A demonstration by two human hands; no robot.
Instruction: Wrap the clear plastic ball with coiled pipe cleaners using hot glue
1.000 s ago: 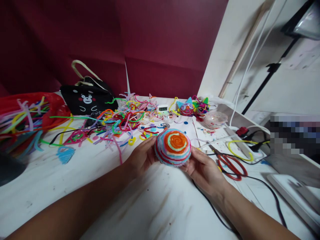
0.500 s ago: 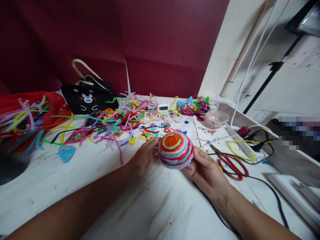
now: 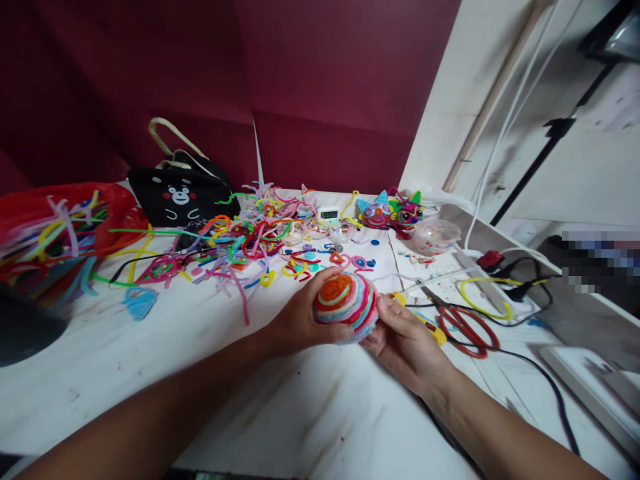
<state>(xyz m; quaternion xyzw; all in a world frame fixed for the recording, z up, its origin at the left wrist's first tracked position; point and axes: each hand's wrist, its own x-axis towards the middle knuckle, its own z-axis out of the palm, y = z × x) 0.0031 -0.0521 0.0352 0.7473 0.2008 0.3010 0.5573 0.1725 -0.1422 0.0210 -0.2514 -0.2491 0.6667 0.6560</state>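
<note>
Between my hands is a dome-shaped craft piece wound with coiled pipe cleaners (image 3: 350, 307), orange at the centre with white, pink and blue rings. My left hand (image 3: 305, 310) wraps its left side, thumb across the front and fingers over the top. With thumb and fingers my right hand (image 3: 407, 340) grips the right lower edge. The coiled face is tipped to the left, and its underside is hidden. Behind my right hand lie a yellow-handled tool (image 3: 434, 329) with a cord and red-handled scissors (image 3: 470, 330).
Loose pipe cleaners (image 3: 250, 243) pile up at the back beside a black bear-face bag (image 3: 177, 197). A red bag of pipe cleaners (image 3: 117, 217) is at left. Two cat-face ornaments (image 3: 393, 212) and a clear bowl (image 3: 436, 237) stand back right, near a power strip (image 3: 493, 293).
My left hand has closed further around the dome, its thumb now over the front. The dome has turned so its orange centre faces more to the left.
</note>
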